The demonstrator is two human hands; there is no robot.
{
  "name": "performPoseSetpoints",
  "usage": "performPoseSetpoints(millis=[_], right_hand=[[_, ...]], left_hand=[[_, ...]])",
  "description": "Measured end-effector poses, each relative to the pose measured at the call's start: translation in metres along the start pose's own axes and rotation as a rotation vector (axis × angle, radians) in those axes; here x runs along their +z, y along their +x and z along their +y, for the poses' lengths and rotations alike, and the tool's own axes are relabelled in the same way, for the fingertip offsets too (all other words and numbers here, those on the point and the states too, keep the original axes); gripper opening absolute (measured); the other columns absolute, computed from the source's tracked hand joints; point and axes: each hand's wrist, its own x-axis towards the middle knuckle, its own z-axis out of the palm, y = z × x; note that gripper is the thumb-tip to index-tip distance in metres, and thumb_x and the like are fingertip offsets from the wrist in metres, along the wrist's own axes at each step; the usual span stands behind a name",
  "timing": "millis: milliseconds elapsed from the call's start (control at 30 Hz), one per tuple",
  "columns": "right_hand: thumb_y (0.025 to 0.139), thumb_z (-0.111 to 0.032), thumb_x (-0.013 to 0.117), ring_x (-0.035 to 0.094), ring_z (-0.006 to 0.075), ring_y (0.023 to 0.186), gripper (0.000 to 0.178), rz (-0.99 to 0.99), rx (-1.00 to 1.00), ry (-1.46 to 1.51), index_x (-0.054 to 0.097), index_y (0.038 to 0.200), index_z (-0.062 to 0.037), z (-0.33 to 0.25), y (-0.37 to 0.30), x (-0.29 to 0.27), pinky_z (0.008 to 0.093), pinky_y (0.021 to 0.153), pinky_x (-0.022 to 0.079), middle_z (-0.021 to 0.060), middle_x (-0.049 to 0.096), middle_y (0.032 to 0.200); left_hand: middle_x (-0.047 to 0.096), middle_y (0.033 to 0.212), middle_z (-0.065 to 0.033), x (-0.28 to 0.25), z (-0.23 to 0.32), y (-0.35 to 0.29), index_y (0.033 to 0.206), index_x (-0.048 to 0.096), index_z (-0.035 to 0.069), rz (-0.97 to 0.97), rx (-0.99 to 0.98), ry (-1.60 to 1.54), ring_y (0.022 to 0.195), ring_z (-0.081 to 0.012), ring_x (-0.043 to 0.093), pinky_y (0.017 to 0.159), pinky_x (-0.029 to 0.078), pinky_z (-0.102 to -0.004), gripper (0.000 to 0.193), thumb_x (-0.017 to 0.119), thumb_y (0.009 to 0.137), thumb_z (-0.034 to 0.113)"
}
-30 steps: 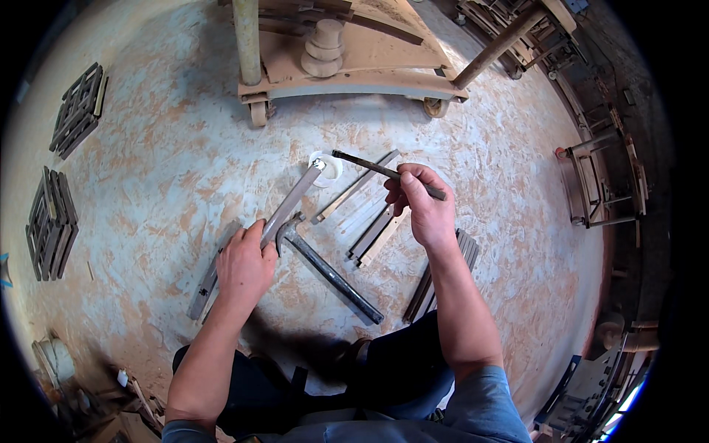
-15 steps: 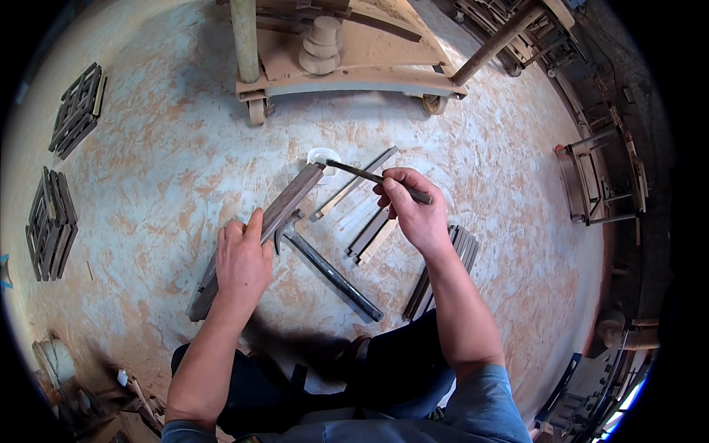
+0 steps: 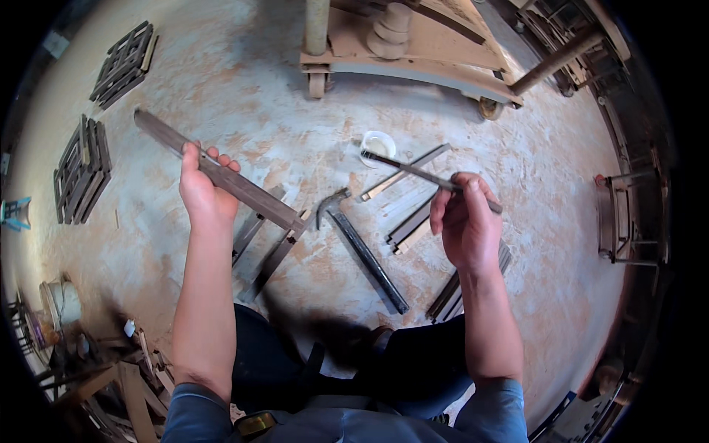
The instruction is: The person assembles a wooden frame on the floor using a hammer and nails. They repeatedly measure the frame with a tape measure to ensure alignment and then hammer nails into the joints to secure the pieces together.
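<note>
A dark wooden bar [image 3: 255,196] is gripped in my left hand [image 3: 203,193], thumb and fingers around it. It slants from upper left down to the right, with a joint cut at its lower right end. My right hand [image 3: 473,221] pinches the handle of a thin brush [image 3: 417,173]. The brush's tip is over the rim of a small white plastic tub [image 3: 379,138] on the floor. A claw hammer [image 3: 367,257] lies on the floor between my hands. Below the held bar are more dark wooden pieces [image 3: 275,260], partly hidden by it.
Narrow wooden strips [image 3: 408,171] and a stack of dark bars [image 3: 447,297] lie at the right. Stacked wooden frames [image 3: 83,173] rest at the far left. A wheeled wooden cart [image 3: 436,80] stands ahead. Scrap wood [image 3: 133,395] and a bucket [image 3: 63,301] are lower left.
My left hand has lifted and turned the bar, swinging its end away from the tub. The wooden pieces beneath now show. The brush remains at the tub, and the view has shifted left.
</note>
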Motion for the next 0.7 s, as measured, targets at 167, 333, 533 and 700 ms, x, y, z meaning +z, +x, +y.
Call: performPoseSetpoints(millis=[167,333,533,700], right_hand=[[0.097,-0.018,0.054,0.062,0.0191,0.064,0.019,-0.128,0.130,-0.041,0.058,0.102,-0.0003,0.008,-0.023,0.025,0.0306,0.055,0.049,0.0155,0.065,0.078],[0.095,-0.011,0.057,0.063,0.0152,0.072,0.014,-0.183,0.238,-0.164,0.061,0.102,0.0015,0.016,-0.026,0.031,0.0273,0.060,0.050,0.0116,0.067,0.084],[0.094,-0.009,0.059,0.062,0.0110,0.074,0.014,-0.185,0.277,-0.346,0.063,0.102,0.0024,0.018,-0.024,0.034,0.0245,0.064,0.050,0.0070,0.067,0.084],[0.093,-0.008,0.060,0.060,0.0081,0.074,0.012,-0.241,0.182,-0.540,0.065,0.099,0.0018,0.020,-0.027,0.043,0.0219,0.067,0.049,0.0039,0.066,0.082]], left_hand=[[0.049,0.081,-0.0105,-0.033,0.006,0.027,0.094,0.043,0.003,0.170,-0.109,-0.202,0.071,-0.0244,0.049,0.068,0.046,-0.0406,0.031,0.036,0.103,0.032],[0.047,0.086,-0.0104,-0.027,-0.003,0.024,0.094,0.040,0.002,0.241,-0.155,-0.170,0.073,-0.0228,0.046,0.068,0.047,-0.0415,0.033,0.034,0.104,0.033],[0.047,0.090,-0.0098,-0.024,-0.012,0.025,0.100,0.038,0.003,0.214,-0.145,-0.125,0.074,-0.0212,0.047,0.069,0.048,-0.0409,0.028,0.038,0.103,0.030],[0.047,0.092,-0.0099,-0.019,-0.014,0.020,0.102,0.039,0.003,0.210,-0.089,-0.043,0.075,-0.0210,0.048,0.069,0.048,-0.0406,0.026,0.042,0.103,0.029]])
